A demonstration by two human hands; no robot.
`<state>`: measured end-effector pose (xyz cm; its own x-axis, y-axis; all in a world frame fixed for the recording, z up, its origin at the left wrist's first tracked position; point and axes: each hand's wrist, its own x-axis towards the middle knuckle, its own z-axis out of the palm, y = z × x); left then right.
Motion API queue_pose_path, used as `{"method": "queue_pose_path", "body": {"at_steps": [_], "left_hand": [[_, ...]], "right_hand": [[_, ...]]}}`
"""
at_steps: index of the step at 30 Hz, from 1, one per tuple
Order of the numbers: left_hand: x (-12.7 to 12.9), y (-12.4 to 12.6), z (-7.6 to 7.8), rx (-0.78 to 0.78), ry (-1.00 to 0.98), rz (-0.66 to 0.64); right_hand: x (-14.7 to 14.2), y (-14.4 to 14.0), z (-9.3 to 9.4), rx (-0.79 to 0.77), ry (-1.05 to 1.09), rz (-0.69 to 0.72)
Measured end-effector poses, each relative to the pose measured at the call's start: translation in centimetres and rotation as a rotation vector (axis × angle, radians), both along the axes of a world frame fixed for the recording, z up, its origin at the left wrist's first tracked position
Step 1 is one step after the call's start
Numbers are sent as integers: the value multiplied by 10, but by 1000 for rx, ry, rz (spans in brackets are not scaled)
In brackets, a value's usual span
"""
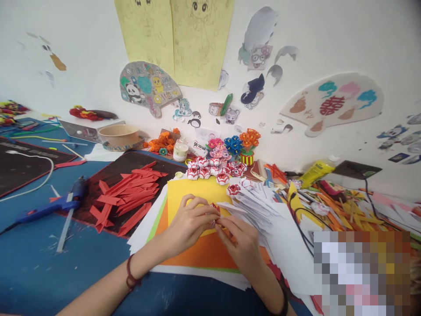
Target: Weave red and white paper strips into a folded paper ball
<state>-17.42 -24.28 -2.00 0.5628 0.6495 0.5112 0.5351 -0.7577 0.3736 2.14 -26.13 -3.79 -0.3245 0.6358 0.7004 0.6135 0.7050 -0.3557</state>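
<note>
Over the yellow paper, my left hand pinches a small red-and-white folded paper flower, mostly hidden by the fingers. My right hand meets it from the other side, thumb and fingertips closed on the same piece. Behind my hands sits a cluster of finished-looking red-and-white paper flowers. Folded white paper strips are piled just right of my fingers. A heap of folded red paper strips lies to the left, on a dark mat.
A blue glue gun rests on the blue table at left. A round tan container, a small jar and colourful flower bunches stand along the wall. Yellow and orange strips and black cable crowd the right.
</note>
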Motion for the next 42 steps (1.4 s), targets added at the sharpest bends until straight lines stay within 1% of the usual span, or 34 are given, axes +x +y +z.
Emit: {"method": "queue_pose_path", "body": {"at_steps": [4, 8, 11, 13, 16, 19, 23, 27, 31, 33, 35, 38, 42], "left_hand": [[3, -3, -3, 44, 17, 1], [5, -6, -4, 49, 45, 3], [5, -5, -4, 18, 42, -7], [5, -3, -4, 13, 2, 5], [4, -1, -6, 53, -70, 28], [4, -1, -8, 83, -85, 27], [2, -1, -6, 122, -42, -2], [-1, -1, -2, 227, 0, -14], [2, -6, -5, 416, 38, 43], [3, -10, -7, 474, 64, 90], [4, -13, -9, 491, 104, 123], [3, -16, -11, 493, 164, 147], [2, -17, -14, 494, 268, 175]], "right_hand": [[-2, -1, 1, 92, -38, -55], [-3, -3, -2, 184, -63, -121], [-3, -3, -3, 164, -43, -132], [-2, -3, -3, 140, -35, -137], [-1, -3, -2, 135, -23, -129], [0, -3, -2, 138, -13, -103], [-1, -2, -2, 156, -6, -77], [0, 0, -2, 189, -15, -68], [2, 1, -6, 295, -53, -76], [1, 0, -9, 357, -79, -76], [0, 0, -12, 381, -105, -92], [-2, -1, -15, 368, -138, -109], [-1, 1, -15, 369, -244, -63]]}}
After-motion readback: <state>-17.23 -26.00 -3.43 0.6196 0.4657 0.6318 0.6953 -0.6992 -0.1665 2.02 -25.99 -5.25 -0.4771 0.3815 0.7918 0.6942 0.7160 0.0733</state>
